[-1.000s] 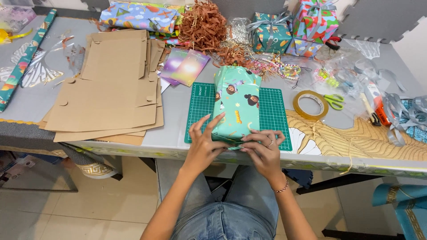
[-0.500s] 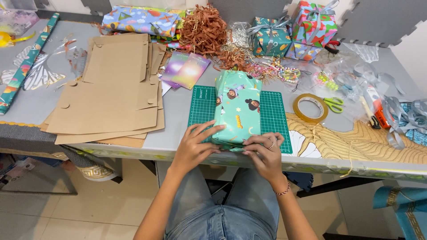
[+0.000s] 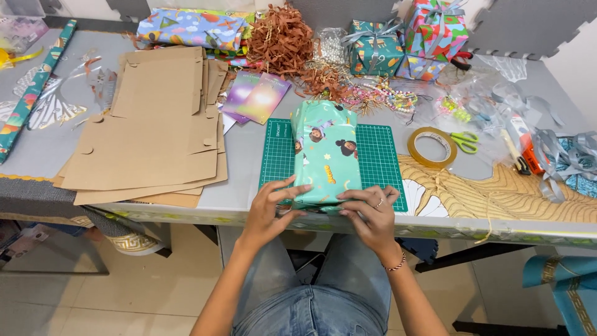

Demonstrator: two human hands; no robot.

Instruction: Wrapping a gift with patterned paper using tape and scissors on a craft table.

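Mint-green paper covers the wrapped box (image 3: 325, 153), and it lies lengthwise down the middle of the green cutting mat (image 3: 379, 155), its near end at the mat's front edge. From the head camera, your left hand (image 3: 268, 208) presses against the box's near left corner, fingers spread and flat on the paper, not clamped around anything. Your right hand (image 3: 372, 210) meets the near right corner, fingers curled in and pinching the folded paper at that end. Both hands sit close together, just apart, at the box's end. Left of the mat lies a stack of flat brown cardboard (image 3: 146, 134). Right of the mat sits a roll of clear tape (image 3: 431, 147), with green-handled scissors (image 3: 464, 141) just beyond it. Behind the mat, brown shredded paper (image 3: 281, 38) piles up beside wrapped gifts (image 3: 401, 40).
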